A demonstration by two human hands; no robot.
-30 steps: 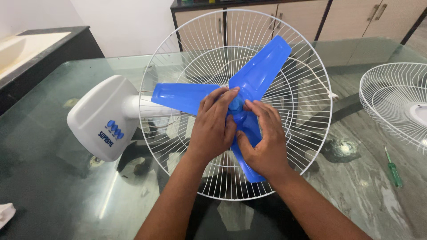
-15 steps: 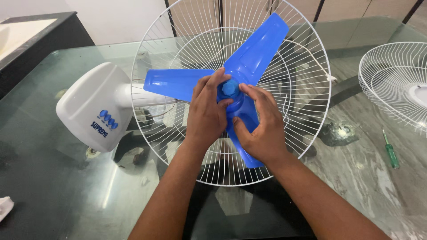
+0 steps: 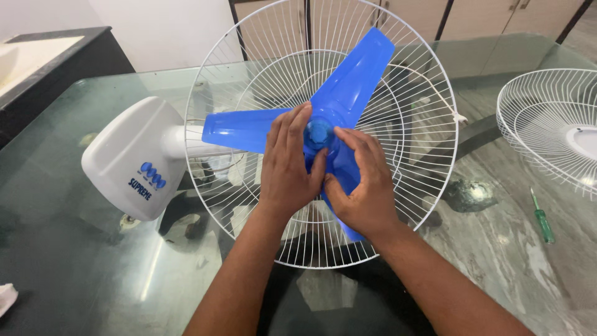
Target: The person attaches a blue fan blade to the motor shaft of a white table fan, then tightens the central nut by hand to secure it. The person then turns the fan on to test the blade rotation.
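A second white wire guard (image 3: pixel 550 134) is lying dish-up on the glass table (image 3: pixel 74 249) at three o'clock, partly cut off by the frame edge. A green-handled screwdriver (image 3: pixel 542 219) is resting near it at four o'clock, well apart from the guard's rim. Wooden cabinets (image 3: pixel 472 15) are standing along the far side at twelve to one o'clock. A dark counter (image 3: pixel 56 53) is showing at ten o'clock, and a scrap of white material (image 3: pixel 6 298) is lying at eight o'clock

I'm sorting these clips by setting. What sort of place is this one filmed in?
Most likely a home, perhaps a dining area: a glass table carries the fan work, wooden cabinets line the back wall, and a dark counter stands to the left.
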